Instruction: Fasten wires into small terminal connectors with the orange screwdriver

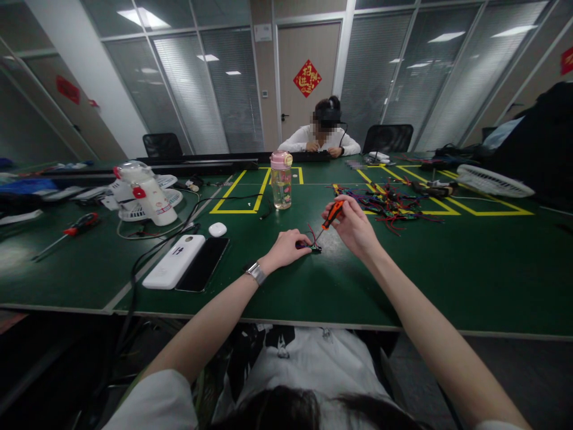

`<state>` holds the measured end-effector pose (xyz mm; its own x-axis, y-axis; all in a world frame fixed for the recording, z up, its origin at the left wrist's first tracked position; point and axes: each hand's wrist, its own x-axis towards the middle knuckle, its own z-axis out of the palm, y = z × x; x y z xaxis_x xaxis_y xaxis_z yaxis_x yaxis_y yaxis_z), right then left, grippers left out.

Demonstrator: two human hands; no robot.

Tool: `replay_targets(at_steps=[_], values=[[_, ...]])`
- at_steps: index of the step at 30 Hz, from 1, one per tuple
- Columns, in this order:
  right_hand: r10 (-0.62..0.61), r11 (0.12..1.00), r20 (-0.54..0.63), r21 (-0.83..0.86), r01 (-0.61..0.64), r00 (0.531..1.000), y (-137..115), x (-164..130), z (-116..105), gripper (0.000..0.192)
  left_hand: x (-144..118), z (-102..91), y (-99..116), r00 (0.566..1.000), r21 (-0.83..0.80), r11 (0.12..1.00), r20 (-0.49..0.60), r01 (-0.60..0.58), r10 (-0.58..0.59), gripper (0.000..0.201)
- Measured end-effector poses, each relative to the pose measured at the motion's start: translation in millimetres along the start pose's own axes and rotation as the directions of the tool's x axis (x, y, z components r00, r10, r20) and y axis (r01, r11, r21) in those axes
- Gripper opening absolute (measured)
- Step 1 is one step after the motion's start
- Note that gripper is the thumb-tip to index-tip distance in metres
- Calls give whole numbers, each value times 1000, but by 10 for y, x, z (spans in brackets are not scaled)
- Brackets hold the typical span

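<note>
In my right hand [353, 230] is a screwdriver [333, 214] with an orange and black handle, fingers closed round its upper end. Its thin shaft slants down and left to a small circuit board with coloured wires [316, 248] on the green table. Whether the tip sits in a screw is too small to tell. My left hand [289, 248] lies on the table, thumb and fingers closed on the left side of that wired board. Part of the board is hidden under the fingers. Thin red and dark wires rise beside the shaft.
A pink-lidded bottle [281, 182] stands beyond my hands. To the left lie a white power bank [174, 263], a black phone [203, 264], a white case [217, 229] and another screwdriver [80, 224]. A wire heap [380, 200] lies right. A person [320, 134] sits opposite.
</note>
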<state>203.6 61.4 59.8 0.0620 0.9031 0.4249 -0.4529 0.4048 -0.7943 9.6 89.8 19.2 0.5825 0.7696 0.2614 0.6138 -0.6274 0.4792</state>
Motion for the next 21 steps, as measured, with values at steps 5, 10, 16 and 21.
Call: replay_targets(at_steps=[5,10,16,21], values=[[-3,1000,-22,-12,2,1000,11,0,-14,28,-3,-15,22,1000,5,1000,14,9,-9,14],[24,1000,19,-3,-23,1000,3,8,-26,29,0,-5,12,1000,-1,1000,6,6,-6,13],[18,1000,7,12,-18,1000,7,4,-7,24,0,-1,4,1000,0,1000,5,6,-6,13],[4,1000,7,-6,-4,1000,-19,1,-11,27,-2,-8,8,1000,-9,1000,8,4,-4,13]])
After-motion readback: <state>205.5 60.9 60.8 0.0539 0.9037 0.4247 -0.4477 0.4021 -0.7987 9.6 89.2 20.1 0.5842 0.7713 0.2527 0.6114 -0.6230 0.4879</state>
